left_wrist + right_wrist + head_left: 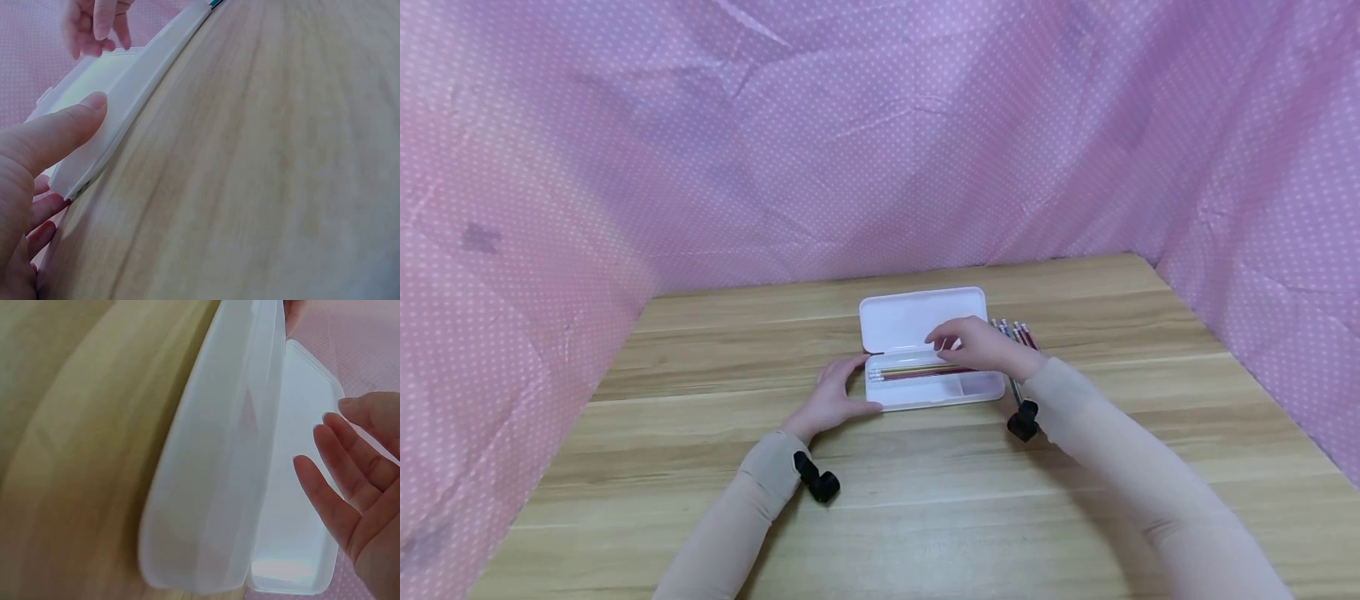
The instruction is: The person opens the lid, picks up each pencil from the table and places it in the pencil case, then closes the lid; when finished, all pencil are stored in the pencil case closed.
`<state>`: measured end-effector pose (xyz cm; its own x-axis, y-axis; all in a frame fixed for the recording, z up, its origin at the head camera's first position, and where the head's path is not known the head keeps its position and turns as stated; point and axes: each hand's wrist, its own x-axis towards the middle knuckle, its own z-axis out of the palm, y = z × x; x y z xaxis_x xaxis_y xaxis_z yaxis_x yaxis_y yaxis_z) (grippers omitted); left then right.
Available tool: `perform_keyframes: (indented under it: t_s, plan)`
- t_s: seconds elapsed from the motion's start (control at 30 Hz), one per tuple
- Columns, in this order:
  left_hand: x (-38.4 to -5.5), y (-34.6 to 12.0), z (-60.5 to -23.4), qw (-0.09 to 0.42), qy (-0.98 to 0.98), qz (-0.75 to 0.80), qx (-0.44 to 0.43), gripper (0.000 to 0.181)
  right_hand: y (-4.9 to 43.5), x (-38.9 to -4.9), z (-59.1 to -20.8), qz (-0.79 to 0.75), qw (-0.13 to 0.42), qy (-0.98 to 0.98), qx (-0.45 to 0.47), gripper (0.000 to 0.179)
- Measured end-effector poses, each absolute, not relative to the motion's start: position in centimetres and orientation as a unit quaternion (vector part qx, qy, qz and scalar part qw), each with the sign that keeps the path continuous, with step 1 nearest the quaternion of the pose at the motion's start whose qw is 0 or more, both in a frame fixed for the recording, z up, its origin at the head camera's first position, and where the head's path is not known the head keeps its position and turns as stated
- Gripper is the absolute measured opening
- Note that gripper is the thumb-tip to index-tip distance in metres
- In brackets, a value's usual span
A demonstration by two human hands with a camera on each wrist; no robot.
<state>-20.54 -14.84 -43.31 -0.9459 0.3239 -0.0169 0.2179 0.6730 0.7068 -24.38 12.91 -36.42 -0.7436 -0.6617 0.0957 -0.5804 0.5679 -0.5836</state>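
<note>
A white plastic pencil case [925, 392] lies on the table with its lid [895, 321] raised at the back. A few striped pencils [913, 372] lie lengthwise inside, white eraser ends to the left. My left hand [831, 400] holds the case's left end, thumb at the near edge and fingers round the far corner; the left wrist view shows the thumb [69, 128] along the wall. Over the case's right half hovers my right hand [973, 343], fingers loosely bent and apart. In the right wrist view its fingers [340, 481] hold nothing.
More pencils [1018, 332] lie on the wooden table [880, 517] just right of the case, partly hidden behind the right hand and wrist. A pink dotted cloth [820, 167] hangs behind the table and at both sides.
</note>
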Motion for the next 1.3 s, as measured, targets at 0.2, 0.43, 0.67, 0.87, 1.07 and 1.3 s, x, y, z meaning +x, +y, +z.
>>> perform_keyframes:
  t_s: [0.2, 0.43, 0.67, 0.87, 1.07, 1.3]
  plan:
    - [-20.5, -14.8, -43.2, 0.067, 0.913, 0.373, 0.151, 0.086, 14.2, -23.3, -36.6, -0.312, 0.079, 0.886, -0.334, 0.026]
    - [-20.5, -14.8, -43.2, 0.067, 0.916, 0.367, 0.152, 0.086, 16.5, -22.4, -37.3, -0.293, 0.062, 0.894, -0.334, 0.026]
    - [-20.6, -14.7, -42.9, 0.075, 0.913, 0.372, 0.148, 0.088, 19.0, -22.0, -38.0, -0.288, 0.028, 0.899, -0.329, 0.023]
    - [-20.7, -14.8, -43.0, 0.078, 0.913, 0.374, 0.147, 0.088, 20.6, -21.6, -38.3, -0.284, 0.026, 0.91, -0.301, 0.023]
    - [-20.8, -14.8, -43.0, 0.074, 0.913, 0.373, 0.146, 0.087, 22.0, -21.2, -38.1, -0.297, 0.032, 0.919, -0.258, 0.024]
    - [-20.8, -14.9, -42.9, 0.079, 0.915, 0.369, 0.141, 0.087, 23.7, -21.0, -38.0, -0.339, 0.041, 0.918, -0.2, 0.025]
